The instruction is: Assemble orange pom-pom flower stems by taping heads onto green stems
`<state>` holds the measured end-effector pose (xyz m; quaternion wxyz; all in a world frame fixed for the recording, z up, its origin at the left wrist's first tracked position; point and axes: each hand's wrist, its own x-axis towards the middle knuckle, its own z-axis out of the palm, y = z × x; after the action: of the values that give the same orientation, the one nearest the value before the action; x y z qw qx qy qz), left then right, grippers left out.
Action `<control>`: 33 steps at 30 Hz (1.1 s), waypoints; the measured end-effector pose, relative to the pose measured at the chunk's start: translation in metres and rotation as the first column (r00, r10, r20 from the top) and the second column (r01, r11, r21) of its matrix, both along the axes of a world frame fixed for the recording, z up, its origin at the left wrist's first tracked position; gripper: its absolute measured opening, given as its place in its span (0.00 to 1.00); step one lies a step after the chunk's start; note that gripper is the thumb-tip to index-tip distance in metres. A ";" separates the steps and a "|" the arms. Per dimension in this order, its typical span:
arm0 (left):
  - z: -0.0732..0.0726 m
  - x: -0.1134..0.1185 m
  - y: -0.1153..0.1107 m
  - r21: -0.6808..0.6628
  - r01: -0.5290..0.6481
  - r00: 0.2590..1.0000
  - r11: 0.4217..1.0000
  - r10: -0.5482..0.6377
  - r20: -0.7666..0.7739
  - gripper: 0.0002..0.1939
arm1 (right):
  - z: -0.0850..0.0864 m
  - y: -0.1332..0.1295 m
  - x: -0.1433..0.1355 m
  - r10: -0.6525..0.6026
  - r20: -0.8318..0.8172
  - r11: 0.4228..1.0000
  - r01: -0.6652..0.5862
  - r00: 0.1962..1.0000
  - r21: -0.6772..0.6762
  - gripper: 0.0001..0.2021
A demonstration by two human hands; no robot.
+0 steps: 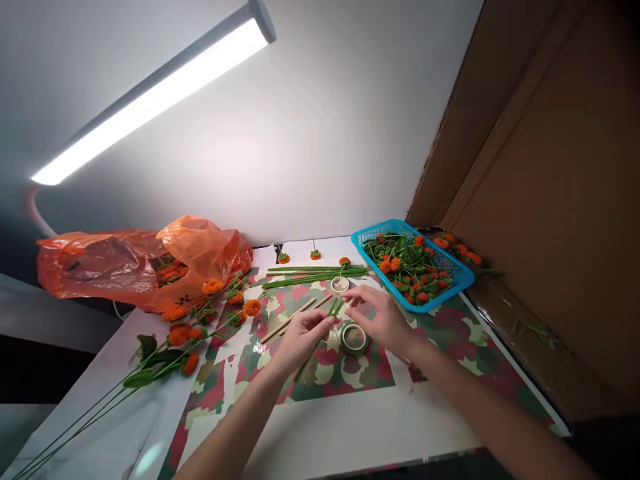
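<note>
My left hand (307, 333) is closed on green fuzzy stems (336, 307), whose tips poke up past the thumb while a lower end slants out below the hand. Close by on the right, my right hand (377, 313) has its fingers apart, near the stem tips; I see nothing held in it. A roll of dark green tape (355, 339) lies just under the hands, and a smaller pale tape roll (340, 285) is behind them. Wooden sticks (287, 321) rest to the left. Behind these, several green stems (315, 276) lie crosswise.
A blue basket (425, 307) of orange-and-green flowers stands at the back right. On the left are an orange plastic bag (200, 243) and long-stemmed orange flowers (180, 335). Three small flower heads (315, 255) line the back. A lit lamp (160, 100) hangs above; cardboard (545, 200) borders the right.
</note>
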<state>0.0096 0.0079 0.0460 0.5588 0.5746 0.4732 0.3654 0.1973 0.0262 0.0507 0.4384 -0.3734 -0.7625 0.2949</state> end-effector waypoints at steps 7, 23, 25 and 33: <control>0.030 -0.027 0.016 -0.004 0.189 0.982 0.982 -0.189 0.019 0.14 | 0.033 0.020 -0.006 0.092 0.205 0.963 -0.140 0.974 0.231 0.06; 0.033 -0.039 0.040 -0.245 0.139 0.952 0.960 -0.062 0.298 0.15 | 0.043 0.030 -0.020 -0.116 0.169 0.952 0.061 0.979 0.301 0.04; 0.031 -0.045 0.041 -0.239 0.164 0.954 0.957 -0.093 0.285 0.14 | 0.041 0.029 -0.013 -0.126 0.161 0.963 0.082 0.979 0.256 0.05; 0.015 -0.057 0.053 -0.209 -0.023 0.945 0.978 0.089 0.314 0.12 | 0.039 0.034 0.014 -0.160 0.166 0.982 0.140 0.973 0.124 0.06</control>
<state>-0.0471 0.0606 0.0610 0.6733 0.4337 0.4266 0.4203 0.2110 0.0597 0.0896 0.4107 -0.4293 -0.7831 0.1838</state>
